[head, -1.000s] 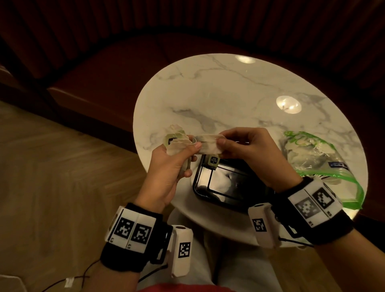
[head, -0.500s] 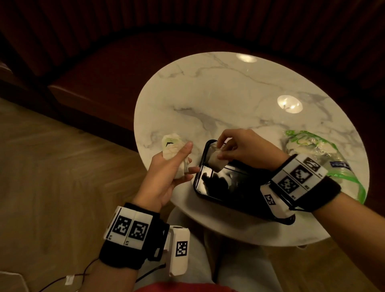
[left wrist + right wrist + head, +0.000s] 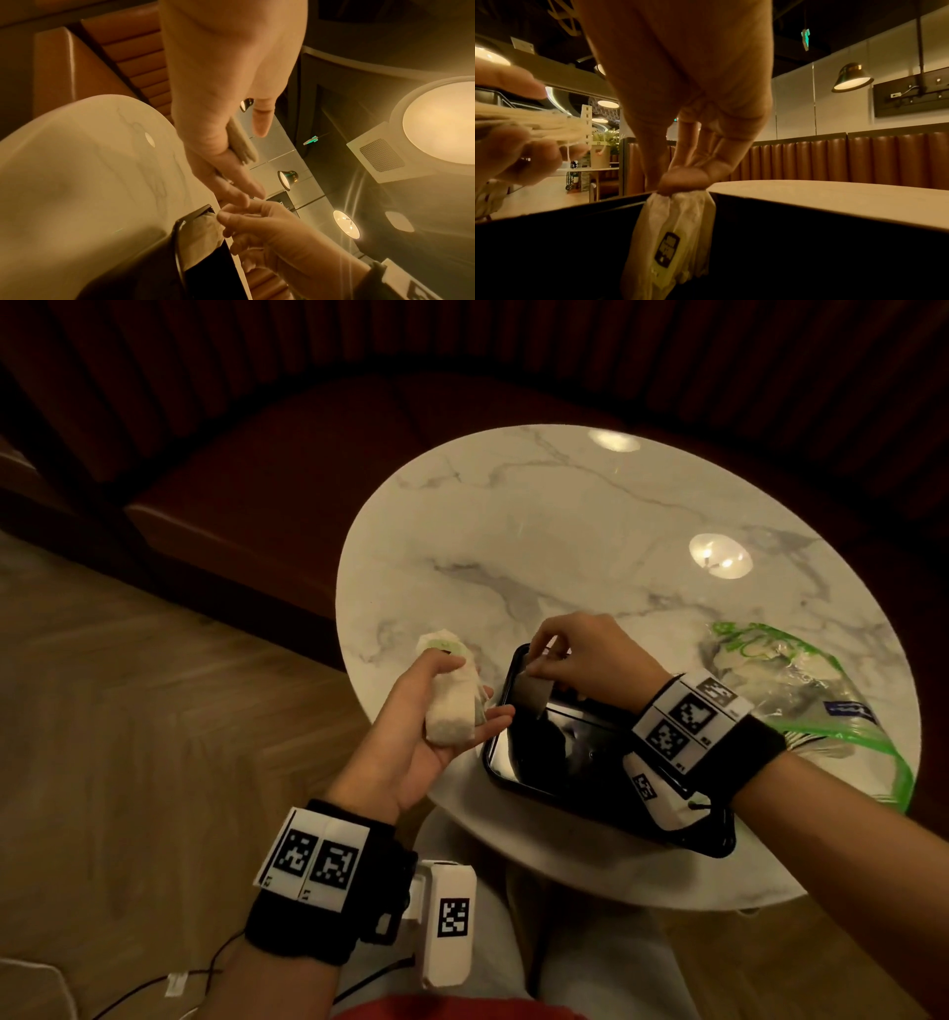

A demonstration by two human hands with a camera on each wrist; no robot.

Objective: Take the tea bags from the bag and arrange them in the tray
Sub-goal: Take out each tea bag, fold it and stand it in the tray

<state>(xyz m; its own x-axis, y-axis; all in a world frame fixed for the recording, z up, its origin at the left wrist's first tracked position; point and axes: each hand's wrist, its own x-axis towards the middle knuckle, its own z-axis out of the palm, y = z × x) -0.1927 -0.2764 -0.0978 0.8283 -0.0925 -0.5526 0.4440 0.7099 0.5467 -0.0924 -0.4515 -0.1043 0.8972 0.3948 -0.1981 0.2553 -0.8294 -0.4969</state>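
A black tray point(image 3: 518, 788) sits at the near edge of the round marble table point(image 3: 565, 531). My right hand point(image 3: 544, 660) pinches the top of one white tea bag point(image 3: 534, 698) point(image 3: 677, 239), which hangs into the tray's far left corner point(image 3: 203, 229). Just left of the tray, my left hand point(image 3: 447, 706) grips a small stack of tea bags point(image 3: 452, 716) point(image 3: 241, 142), thumb on top. A clear zip bag point(image 3: 801, 680) with green trim lies at the table's right, with more tea bags inside.
A dark red upholstered bench point(image 3: 287, 469) curves behind the table. Wooden floor point(image 3: 128, 711) lies to the left. The far half of the marble top shows only lamp reflections point(image 3: 719, 557). Thin cables point(image 3: 154, 983) trail near my left wrist.
The right hand pulled one tea bag off the left hand's stack and lowered it into the tray's far left corner. The left hand drew slightly back with the remaining stack.
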